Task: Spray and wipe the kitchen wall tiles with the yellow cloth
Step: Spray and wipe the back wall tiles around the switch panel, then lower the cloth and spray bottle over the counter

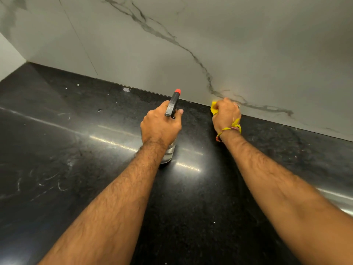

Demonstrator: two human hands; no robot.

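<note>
My left hand (161, 124) grips a clear spray bottle (169, 152) by its black head, whose red nozzle (177, 90) points at the wall. The bottle's base is at or just above the black counter. My right hand (226, 114) is closed on the yellow cloth (214, 109), bunched up and mostly hidden under the fingers. It presses the cloth at the bottom of the white marble-look wall tiles (191, 35), where wall meets counter, beside a grey vein.
The black stone counter (95, 169) runs left to right, glossy, with smears, scratches and small white specks. A side wall (9, 58) closes the far left corner. A metallic edge (340, 199) shows at the right behind my forearm.
</note>
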